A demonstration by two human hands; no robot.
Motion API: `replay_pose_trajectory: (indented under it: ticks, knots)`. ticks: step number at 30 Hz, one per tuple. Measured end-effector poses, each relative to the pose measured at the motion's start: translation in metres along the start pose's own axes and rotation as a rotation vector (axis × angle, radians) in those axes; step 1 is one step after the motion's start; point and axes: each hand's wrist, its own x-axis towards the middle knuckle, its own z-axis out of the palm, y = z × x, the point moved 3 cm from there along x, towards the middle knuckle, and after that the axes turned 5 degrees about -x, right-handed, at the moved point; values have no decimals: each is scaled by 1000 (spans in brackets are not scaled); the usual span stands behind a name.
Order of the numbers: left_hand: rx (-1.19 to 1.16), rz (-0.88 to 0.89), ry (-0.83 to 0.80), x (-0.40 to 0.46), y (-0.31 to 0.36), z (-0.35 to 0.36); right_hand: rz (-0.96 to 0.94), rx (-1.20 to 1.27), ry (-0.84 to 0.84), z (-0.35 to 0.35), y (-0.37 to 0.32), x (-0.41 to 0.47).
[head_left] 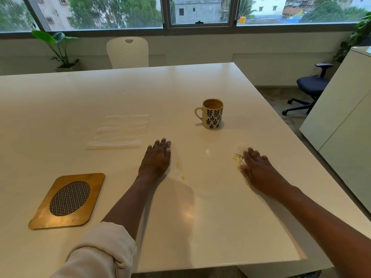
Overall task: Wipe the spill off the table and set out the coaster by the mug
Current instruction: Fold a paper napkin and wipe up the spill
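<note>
Wipe half done, coaster not yet set out.

Your right hand (pixel 256 166) presses a stained tissue (pixel 239 155) flat on the table (pixel 200 227), fingers straight, not curled round it. Your left hand (pixel 157 157) lies flat, holding nothing. Yellow drops (pixel 180 171) remain just at 3 o'clock of the left hand. Coaster (pixel 68 200) sits at 8 o'clock, well apart from the mug (pixel 212 114) at 1 o'clock.
</note>
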Motion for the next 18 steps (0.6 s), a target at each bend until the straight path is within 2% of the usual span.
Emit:
replay_pose_trajectory:
  ticks: [4,9,18]
  knots:
    - [6,1,1,0,0,0,-37,-4,35,6,-25,-5]
    - [-15,-6,-20,0,0,0,-98,-4,-14,13,-80,4]
    - [-53,-2,-45,-1,2,-5,-348,-39,-43,30,-182,6]
